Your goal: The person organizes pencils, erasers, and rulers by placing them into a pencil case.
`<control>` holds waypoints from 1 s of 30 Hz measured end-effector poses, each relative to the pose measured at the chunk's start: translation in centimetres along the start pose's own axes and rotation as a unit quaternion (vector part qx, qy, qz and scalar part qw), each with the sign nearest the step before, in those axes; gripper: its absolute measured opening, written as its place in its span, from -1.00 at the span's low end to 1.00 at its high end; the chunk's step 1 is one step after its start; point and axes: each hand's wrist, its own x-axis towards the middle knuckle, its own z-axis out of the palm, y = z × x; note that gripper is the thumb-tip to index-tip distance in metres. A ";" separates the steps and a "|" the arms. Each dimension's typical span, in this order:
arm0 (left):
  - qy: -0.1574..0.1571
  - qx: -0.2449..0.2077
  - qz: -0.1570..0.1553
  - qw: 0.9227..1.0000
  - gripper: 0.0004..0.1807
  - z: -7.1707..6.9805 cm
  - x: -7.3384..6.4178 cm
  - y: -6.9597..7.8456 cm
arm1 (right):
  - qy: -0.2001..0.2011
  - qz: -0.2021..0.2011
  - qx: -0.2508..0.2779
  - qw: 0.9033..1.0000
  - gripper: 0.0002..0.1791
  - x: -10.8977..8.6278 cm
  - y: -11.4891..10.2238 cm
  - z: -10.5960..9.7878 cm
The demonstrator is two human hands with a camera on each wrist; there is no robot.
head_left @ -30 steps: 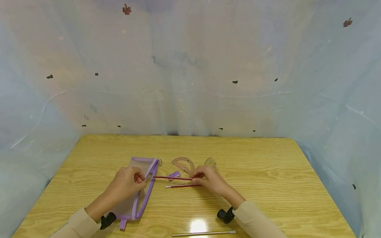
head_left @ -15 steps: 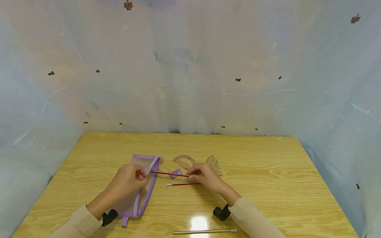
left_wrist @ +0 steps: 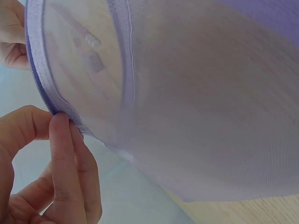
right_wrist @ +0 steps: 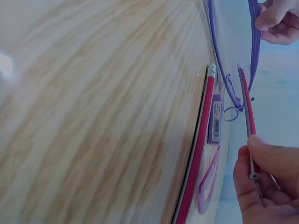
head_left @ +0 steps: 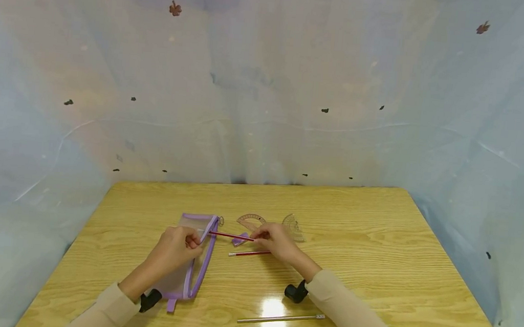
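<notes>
My left hand (head_left: 176, 249) pinches the purple zip edge of a sheer mesh pencil case (left_wrist: 201, 107) and holds its mouth raised. In my right hand (head_left: 278, 243) a red pencil (right_wrist: 247, 100) is gripped between thumb and fingers near its flat, unsharpened end. The pencil's far end reaches into the open mouth of the case in the head view. Below it a second red pencil (right_wrist: 198, 149), with a metal-banded end, lies on the table. A small purple-sleeved eraser (right_wrist: 216, 119) sits just beyond that pencil.
A pinkish protractor (head_left: 250, 220) and a clear set-square-like piece (head_left: 293, 227) lie behind my right hand. Nearer the front is a silver pencil (head_left: 281, 319). The wooden table (head_left: 355, 207) ends at a draped pale cloth (head_left: 268, 82).
My right hand has moved left with the red pencil, whose far end now goes past the case's zip edge. The left hand keeps holding the edge.
</notes>
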 end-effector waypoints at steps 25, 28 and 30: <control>0.006 0.000 0.012 1.000 -0.88 0.2 0.4 0.2 | 0.020 0.017 -0.001 1.000 -0.90 1.7 -0.5 1.3; 0.008 0.001 0.011 1.000 -0.89 0.3 0.5 0.2 | 0.024 0.009 0.008 1.000 -0.91 2.0 -0.5 1.5; 0.006 0.000 0.008 1.000 -0.88 0.4 0.5 0.2 | 0.026 0.011 0.014 1.000 -0.91 2.1 -0.5 1.7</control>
